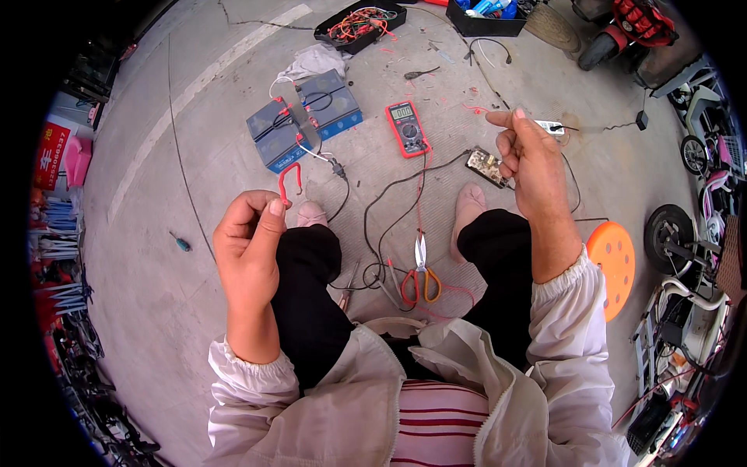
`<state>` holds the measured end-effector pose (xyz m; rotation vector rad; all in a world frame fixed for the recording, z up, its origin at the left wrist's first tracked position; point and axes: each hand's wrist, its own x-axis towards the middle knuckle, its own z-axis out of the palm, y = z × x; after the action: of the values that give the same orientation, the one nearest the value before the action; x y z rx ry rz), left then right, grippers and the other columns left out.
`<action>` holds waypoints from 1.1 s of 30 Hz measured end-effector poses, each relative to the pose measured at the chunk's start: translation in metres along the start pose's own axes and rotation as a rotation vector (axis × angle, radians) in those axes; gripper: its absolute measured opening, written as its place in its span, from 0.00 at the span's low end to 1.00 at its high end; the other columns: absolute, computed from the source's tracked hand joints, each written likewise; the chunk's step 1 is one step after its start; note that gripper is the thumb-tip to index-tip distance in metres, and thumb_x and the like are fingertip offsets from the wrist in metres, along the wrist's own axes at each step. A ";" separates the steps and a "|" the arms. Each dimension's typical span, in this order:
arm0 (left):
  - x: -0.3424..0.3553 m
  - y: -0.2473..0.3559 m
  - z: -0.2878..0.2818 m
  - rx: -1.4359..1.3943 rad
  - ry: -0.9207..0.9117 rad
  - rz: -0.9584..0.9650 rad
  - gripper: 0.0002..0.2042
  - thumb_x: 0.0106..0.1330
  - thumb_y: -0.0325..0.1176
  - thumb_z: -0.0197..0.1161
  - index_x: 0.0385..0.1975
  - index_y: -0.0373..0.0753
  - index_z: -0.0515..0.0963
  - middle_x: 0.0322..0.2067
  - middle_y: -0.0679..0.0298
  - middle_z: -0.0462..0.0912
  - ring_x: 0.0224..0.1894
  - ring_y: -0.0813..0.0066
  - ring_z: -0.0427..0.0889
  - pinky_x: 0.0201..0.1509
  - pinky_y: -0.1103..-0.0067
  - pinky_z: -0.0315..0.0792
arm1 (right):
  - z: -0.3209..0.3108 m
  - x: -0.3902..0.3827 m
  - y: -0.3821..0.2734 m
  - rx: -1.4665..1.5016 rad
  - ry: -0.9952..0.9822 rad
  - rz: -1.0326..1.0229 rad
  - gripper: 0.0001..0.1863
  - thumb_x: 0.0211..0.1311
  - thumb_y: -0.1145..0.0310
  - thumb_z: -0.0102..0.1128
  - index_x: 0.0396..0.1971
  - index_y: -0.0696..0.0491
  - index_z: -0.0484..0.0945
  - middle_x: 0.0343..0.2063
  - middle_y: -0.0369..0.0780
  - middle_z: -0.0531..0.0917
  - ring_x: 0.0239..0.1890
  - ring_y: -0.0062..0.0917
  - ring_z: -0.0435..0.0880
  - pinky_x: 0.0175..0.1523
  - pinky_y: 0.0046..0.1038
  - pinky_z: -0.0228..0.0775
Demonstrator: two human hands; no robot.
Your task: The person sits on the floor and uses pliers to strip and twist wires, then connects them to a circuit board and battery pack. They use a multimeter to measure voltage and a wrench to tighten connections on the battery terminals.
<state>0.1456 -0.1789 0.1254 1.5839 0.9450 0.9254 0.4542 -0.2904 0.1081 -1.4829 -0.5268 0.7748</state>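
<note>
My left hand (250,245) pinches a short, bent piece of red wire (291,173) between thumb and forefinger; its loop stands up above the fingertips. My right hand (535,167) is raised at the right with thumb and forefinger closed together; whatever they hold, if anything, is too small to make out. Beyond the left hand, two dark blue batteries (333,118) lie on the floor, with white and black leads attached. A red multimeter (406,128) lies face up between my hands. Near my right hand is an opened device with a bare circuit board (486,166).
Scissors (421,265) lie between my feet among black and red cables. A white power strip (549,126) is behind my right hand, an orange stool (611,268) beside that arm. A black tray of wires (359,28) stands far off. Parked scooters line the right; a screwdriver (180,241) lies left.
</note>
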 end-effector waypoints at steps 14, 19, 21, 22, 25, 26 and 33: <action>0.012 -0.016 -0.014 -0.095 -0.066 -0.077 0.07 0.69 0.33 0.58 0.33 0.37 0.77 0.28 0.70 0.76 0.24 0.86 0.66 0.28 0.85 0.57 | 0.008 0.009 0.000 -0.167 0.006 -0.036 0.17 0.70 0.62 0.51 0.42 0.60 0.80 0.20 0.29 0.69 0.19 0.10 0.60 0.23 0.16 0.52; 0.019 -0.015 -0.013 -0.114 -0.068 -0.071 0.08 0.69 0.33 0.59 0.32 0.35 0.77 0.25 0.70 0.75 0.23 0.87 0.65 0.28 0.86 0.57 | -0.006 0.016 -0.017 -0.101 0.149 -0.196 0.16 0.69 0.63 0.52 0.42 0.60 0.81 0.21 0.29 0.72 0.20 0.10 0.64 0.25 0.15 0.55; 0.021 -0.016 -0.010 -0.144 -0.075 -0.084 0.08 0.69 0.33 0.60 0.33 0.35 0.77 0.26 0.68 0.77 0.24 0.87 0.66 0.28 0.87 0.58 | -0.019 0.015 -0.031 -0.064 0.271 -0.306 0.16 0.70 0.64 0.52 0.44 0.63 0.79 0.21 0.29 0.70 0.21 0.11 0.62 0.27 0.16 0.56; 0.022 -0.017 -0.010 -0.136 -0.067 -0.089 0.07 0.69 0.33 0.60 0.32 0.35 0.77 0.27 0.68 0.77 0.24 0.87 0.66 0.28 0.87 0.58 | -0.027 0.014 -0.037 -0.042 0.330 -0.363 0.16 0.70 0.65 0.51 0.44 0.64 0.78 0.21 0.29 0.68 0.21 0.12 0.61 0.28 0.16 0.56; 0.021 -0.020 -0.011 -0.122 -0.033 -0.102 0.07 0.69 0.32 0.59 0.32 0.36 0.76 0.28 0.68 0.78 0.24 0.87 0.66 0.27 0.87 0.57 | -0.087 0.005 -0.039 0.130 0.500 -0.545 0.16 0.72 0.66 0.49 0.49 0.63 0.74 0.24 0.32 0.70 0.21 0.13 0.61 0.28 0.17 0.57; 0.021 -0.020 -0.010 -0.106 -0.038 -0.107 0.06 0.69 0.32 0.59 0.32 0.36 0.76 0.28 0.68 0.78 0.24 0.87 0.66 0.27 0.87 0.57 | -0.107 -0.002 -0.029 0.233 0.578 -0.539 0.16 0.72 0.66 0.48 0.49 0.63 0.74 0.24 0.32 0.71 0.21 0.13 0.62 0.29 0.18 0.58; 0.028 -0.023 -0.001 0.051 -0.068 -0.117 0.08 0.70 0.34 0.58 0.31 0.37 0.74 0.27 0.69 0.76 0.22 0.87 0.64 0.26 0.87 0.56 | -0.193 -0.072 0.205 0.192 0.889 0.225 0.12 0.69 0.67 0.48 0.42 0.58 0.77 0.22 0.31 0.71 0.18 0.13 0.64 0.22 0.18 0.59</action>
<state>0.1526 -0.1491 0.1060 1.5755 1.0093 0.7663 0.5217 -0.4891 -0.0932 -1.5445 0.3793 0.2574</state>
